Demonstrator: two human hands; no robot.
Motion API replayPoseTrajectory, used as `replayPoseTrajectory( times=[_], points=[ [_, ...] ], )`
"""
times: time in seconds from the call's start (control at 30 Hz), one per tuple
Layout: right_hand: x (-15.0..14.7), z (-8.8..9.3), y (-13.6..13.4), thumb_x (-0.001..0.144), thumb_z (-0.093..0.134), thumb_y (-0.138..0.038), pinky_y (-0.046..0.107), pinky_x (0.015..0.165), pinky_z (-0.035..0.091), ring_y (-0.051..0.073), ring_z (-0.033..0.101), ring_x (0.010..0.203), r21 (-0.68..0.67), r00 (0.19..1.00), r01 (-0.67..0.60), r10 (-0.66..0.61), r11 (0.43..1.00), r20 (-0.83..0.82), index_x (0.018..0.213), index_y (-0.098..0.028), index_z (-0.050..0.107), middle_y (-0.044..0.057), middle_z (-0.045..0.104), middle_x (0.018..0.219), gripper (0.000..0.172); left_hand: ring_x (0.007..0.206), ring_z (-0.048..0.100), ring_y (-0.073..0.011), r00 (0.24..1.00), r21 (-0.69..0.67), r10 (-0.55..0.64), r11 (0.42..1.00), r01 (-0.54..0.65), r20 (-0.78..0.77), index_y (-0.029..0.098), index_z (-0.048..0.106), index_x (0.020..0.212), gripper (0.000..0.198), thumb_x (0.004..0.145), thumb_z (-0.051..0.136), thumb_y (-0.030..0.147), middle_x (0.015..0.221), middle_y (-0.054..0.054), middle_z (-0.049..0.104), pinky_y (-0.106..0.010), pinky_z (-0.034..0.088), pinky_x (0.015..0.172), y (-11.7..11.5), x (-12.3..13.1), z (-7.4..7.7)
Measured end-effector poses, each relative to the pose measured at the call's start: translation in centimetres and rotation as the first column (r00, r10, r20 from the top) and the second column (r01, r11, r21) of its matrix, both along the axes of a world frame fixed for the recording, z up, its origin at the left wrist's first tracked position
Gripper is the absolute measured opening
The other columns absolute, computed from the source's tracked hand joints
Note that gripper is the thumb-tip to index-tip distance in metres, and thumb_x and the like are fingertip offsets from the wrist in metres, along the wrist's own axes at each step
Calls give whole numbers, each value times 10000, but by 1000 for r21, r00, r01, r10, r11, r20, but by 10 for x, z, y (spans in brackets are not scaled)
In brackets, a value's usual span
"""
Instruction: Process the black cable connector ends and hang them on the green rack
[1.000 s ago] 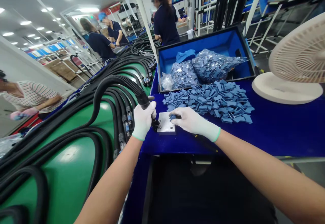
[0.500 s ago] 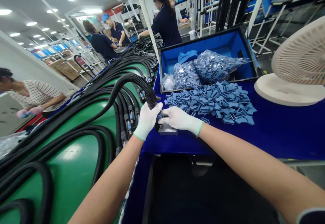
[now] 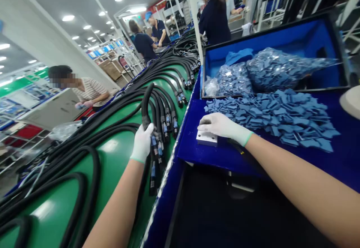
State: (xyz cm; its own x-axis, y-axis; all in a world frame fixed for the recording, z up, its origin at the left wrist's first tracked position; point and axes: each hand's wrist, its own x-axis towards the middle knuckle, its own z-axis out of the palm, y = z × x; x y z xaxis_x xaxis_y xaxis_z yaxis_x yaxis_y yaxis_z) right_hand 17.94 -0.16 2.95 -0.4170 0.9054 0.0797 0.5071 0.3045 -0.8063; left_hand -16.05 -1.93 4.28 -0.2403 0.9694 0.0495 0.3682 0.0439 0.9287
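Observation:
My left hand (image 3: 143, 142), in a white glove, is closed round the end of a black corrugated cable (image 3: 146, 105) over the green conveyor belt (image 3: 112, 154), among other cable ends with blue connectors (image 3: 165, 122). My right hand (image 3: 221, 126), also gloved, rests with fingers bent on a small white block (image 3: 206, 139) on the blue table (image 3: 253, 154). Just beyond it lies a pile of small blue plastic clips (image 3: 275, 114).
A blue bin (image 3: 281, 39) behind the pile holds clear bags of the same clips (image 3: 270, 69). Many black cables (image 3: 84, 143) run along the belt. A white fan base (image 3: 351, 101) shows at the right edge. Other people work at the belt's far end and on the left.
My left hand carried the cable end off the white block, leftward and down onto the belt. My right hand let go of the cable end and settled on the block. The view swung left.

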Motion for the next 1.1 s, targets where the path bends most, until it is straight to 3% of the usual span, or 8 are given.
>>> replayPoseTrajectory(
  times=[0.27, 0.37, 0.5, 0.57, 0.67, 0.8, 0.93, 1.1],
  points=[
    [-6, -9, 0, 907, 635, -405, 335, 828, 513, 228, 710, 931, 50, 994, 12, -18, 999, 105, 1007, -255, 790, 25, 795, 1042, 237, 1230, 621, -358, 914, -314, -30, 943, -108, -404, 151, 708, 1117, 448, 797, 627, 454, 1239, -146, 724, -451, 459, 1110, -122, -93, -5],
    [-5, -11, -1, 911, 622, -381, 352, 903, 510, 242, 709, 1003, 54, 993, 15, -21, 998, 117, 1049, -244, 787, 35, 789, 1118, 255, 1204, 648, -390, 859, -431, -87, 887, -164, -505, 146, 708, 1179, 557, 663, 680, 356, 1220, -163, 733, -471, 474, 1101, -174, -101, -7],
    [-3, -11, 1, 922, 604, -370, 367, 932, 513, 244, 713, 987, 63, 992, 2, -10, 998, 124, 1053, -240, 788, 39, 791, 1116, 261, 984, 726, -401, 780, -659, -246, 704, -265, -576, 156, 694, 1235, 681, 579, 725, 336, 1041, -144, 768, -466, 571, 906, -219, -109, -1],
    [-4, -8, -2, 923, 603, -354, 375, 937, 517, 247, 713, 990, 59, 993, 11, -17, 998, 114, 1049, -234, 787, 41, 791, 1106, 253, 975, 717, -413, 843, -690, -228, 693, -211, -487, 151, 729, 1155, 624, 579, 773, 388, 979, -128, 766, -465, 577, 871, -220, -114, 19],
    [-16, 2, -25, 931, 618, -371, 399, 941, 526, 266, 711, 1004, 67, 999, -1, -2, 998, 32, 1049, -216, 789, 68, 784, 1092, 259, 994, 681, -397, 952, -611, -183, 791, -7, -247, 187, 759, 1054, 508, 649, 815, 489, 959, -89, 751, -454, 569, 863, -198, -114, 63],
    [-50, 14, -89, 887, 724, -475, 424, 929, 562, 273, 705, 1003, -81, 925, -303, 272, 950, -264, 1211, -242, 746, 75, 759, 1141, 400, 841, 607, -275, 954, -355, -284, 905, 234, -95, 172, 723, 1054, 460, 800, 746, 554, 920, -77, 684, -356, 520, 758, -158, -77, 103],
    [-73, 14, -147, 730, 884, -392, 447, 1063, 521, 284, 649, 1179, -288, 778, -518, 303, 806, -551, 1484, -288, 530, 57, 673, 1344, 840, 823, 559, -229, 917, -147, -317, 946, 289, -241, 153, 660, 956, 429, 925, 618, 579, 904, -58, 638, -329, 497, 770, -126, -11, 101],
    [-44, 8, -168, 737, 754, -146, 342, 879, 548, 206, 650, 959, -399, 804, -340, 43, 852, -593, 1420, -288, 559, 1, 707, 1182, 725, 987, 645, -312, 725, -44, -120, 991, 123, -678, 179, 647, 1103, 456, 917, 653, 595, 1071, -89, 688, -418, 531, 880, -111, 43, 82]
  ],
)
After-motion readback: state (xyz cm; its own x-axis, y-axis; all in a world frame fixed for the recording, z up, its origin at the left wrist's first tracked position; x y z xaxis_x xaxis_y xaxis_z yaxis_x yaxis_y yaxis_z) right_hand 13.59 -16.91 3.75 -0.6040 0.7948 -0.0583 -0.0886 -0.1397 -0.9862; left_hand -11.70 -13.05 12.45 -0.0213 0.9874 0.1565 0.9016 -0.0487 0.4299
